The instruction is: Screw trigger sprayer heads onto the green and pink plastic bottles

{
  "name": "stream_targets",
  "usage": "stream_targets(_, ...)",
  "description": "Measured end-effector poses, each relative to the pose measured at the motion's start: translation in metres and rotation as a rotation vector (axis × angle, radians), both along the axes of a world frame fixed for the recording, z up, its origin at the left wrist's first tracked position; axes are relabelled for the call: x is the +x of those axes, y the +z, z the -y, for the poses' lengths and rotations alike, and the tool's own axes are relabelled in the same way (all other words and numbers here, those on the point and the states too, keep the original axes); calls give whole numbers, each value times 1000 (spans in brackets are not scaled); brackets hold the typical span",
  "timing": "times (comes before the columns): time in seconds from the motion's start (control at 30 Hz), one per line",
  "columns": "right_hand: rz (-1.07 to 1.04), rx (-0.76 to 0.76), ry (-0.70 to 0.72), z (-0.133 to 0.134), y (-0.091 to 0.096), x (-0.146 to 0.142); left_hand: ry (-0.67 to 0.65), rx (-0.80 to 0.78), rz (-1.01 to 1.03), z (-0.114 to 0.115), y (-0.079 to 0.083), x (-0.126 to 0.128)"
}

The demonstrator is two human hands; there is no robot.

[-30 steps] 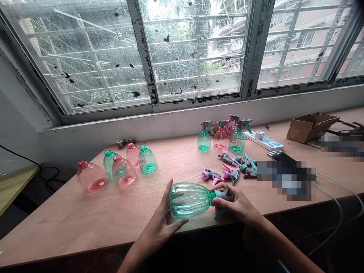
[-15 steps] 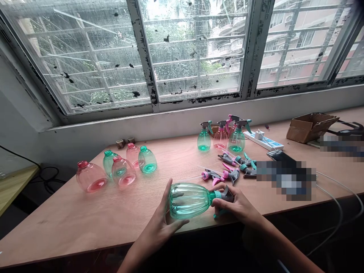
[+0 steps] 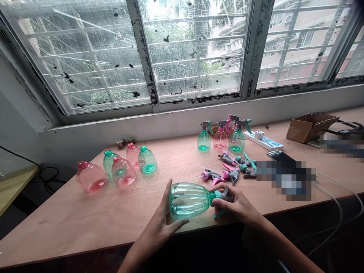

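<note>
A clear green spray bottle [image 3: 190,201] lies sideways in the air above the table's front edge, its base to the left. My left hand [image 3: 163,218] cups the base, with the thumb below and fingers behind. At the neck, my right hand [image 3: 237,203] grips the grey and teal spray head [image 3: 226,194], which sits on the bottle's mouth; how far it is screwed on I cannot tell. Loose spray heads [image 3: 212,175] in pink, teal and grey lie just beyond my right hand. Open-necked bottles, such as a red bottle [image 3: 91,177] and a green bottle [image 3: 148,160], rest at the left.
Several bottles with spray heads stand by the window, among them a green one [image 3: 204,139]. Behind them is a power strip [image 3: 265,141]. A cardboard box [image 3: 311,127] and a phone [image 3: 286,161], partly blurred out, are on the right. White cables [image 3: 338,201] hang over the edge.
</note>
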State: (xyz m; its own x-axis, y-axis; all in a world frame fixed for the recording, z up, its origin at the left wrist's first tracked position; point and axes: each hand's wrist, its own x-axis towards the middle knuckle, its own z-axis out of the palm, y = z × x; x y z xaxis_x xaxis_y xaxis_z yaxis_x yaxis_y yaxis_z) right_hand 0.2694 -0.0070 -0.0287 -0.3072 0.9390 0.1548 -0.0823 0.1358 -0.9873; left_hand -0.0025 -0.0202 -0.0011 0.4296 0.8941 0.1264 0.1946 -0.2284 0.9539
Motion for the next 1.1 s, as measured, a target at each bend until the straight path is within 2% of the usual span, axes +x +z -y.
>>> stream_targets(0.37, -6, -5, -1, 2, 2, -1, -28, -79, 13, 0, 1, -2)
stream_targets(0.5, 0, -4, 4, 2, 2, 0, -23, -41, 33, 0, 1, 0)
stream_targets(0.7, -20, -4, 14, 2, 1, 0, 10, -2, -54, 3, 4, 0)
stream_targets(0.87, -35, -18, 15, 2, 0, -1, -33, -56, -14, 0, -1, -4)
stream_targets(1.1, -59, -20, 31, 2, 0, 0, -23, 13, -18, 1, 1, 0)
